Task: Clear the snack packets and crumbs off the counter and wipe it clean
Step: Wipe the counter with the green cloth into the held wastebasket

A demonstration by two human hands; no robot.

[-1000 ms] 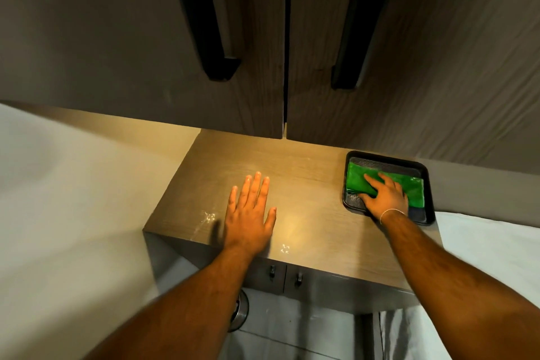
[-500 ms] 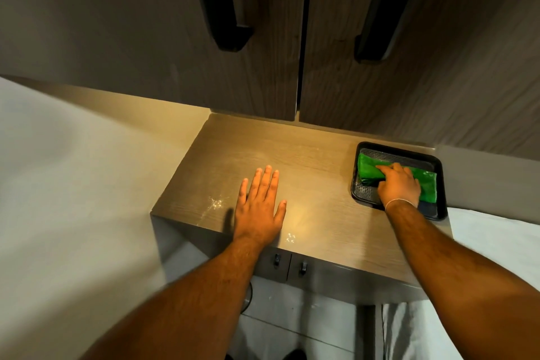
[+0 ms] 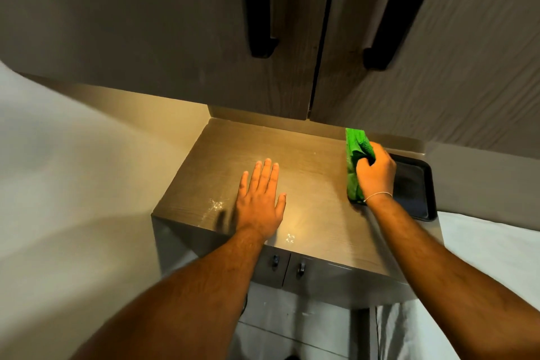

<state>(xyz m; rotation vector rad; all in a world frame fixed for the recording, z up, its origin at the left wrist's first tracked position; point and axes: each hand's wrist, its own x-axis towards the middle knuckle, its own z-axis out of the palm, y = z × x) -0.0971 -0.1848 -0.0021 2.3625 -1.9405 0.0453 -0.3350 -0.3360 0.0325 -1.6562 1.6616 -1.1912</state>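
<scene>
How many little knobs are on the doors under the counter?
2. One knob sits on the left door, the other knob on the right door, side by side just below the counter edge. The arms may hide more.

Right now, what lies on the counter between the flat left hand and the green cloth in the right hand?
In the head view, only bare counter lies between the left hand and the green cloth gripped by the right hand. No packets lie there.

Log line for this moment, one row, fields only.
right hand: grip shut on green cloth, above black tray edge | left hand: flat on counter | crumbs: not wiped
</scene>
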